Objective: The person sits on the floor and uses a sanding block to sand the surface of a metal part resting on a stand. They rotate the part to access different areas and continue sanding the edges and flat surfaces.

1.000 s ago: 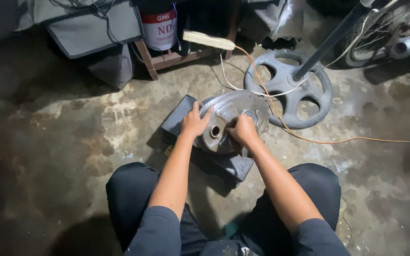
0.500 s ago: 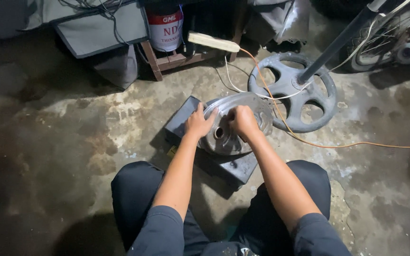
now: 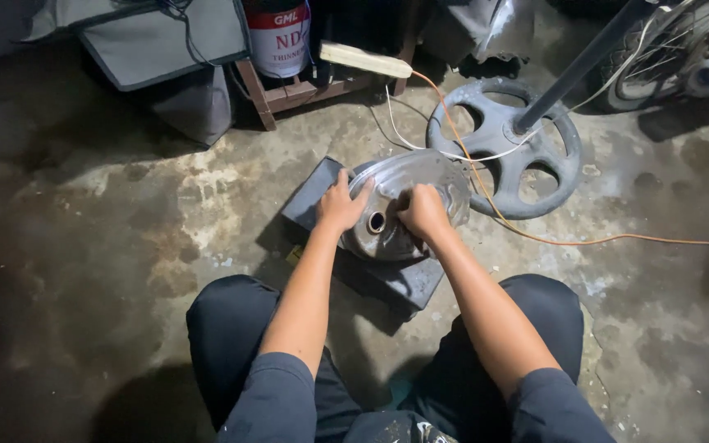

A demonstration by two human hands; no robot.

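Note:
A shiny round metal cover (image 3: 420,184) with a small tube opening rests on a dark rectangular block (image 3: 395,279) on the concrete floor. My left hand (image 3: 342,205) presses flat on the cover's left rim, fingers spread. My right hand (image 3: 423,212) is closed in a fist on the cover's middle right; whether it holds something small is hidden. Both forearms reach forward from my knees in dark trousers.
A grey spoked round base (image 3: 502,148) with a slanted pole stands just right of the cover. An orange cable (image 3: 601,240) and a white wire run across the floor. Behind are a wooden stand (image 3: 289,94) with a white and red can, a grey bag (image 3: 166,49), a bicycle wheel (image 3: 666,49).
My right hand has slid from the cover's right rim toward its middle and closed into a fist. The left hand stays on the left rim. The view shifted slightly.

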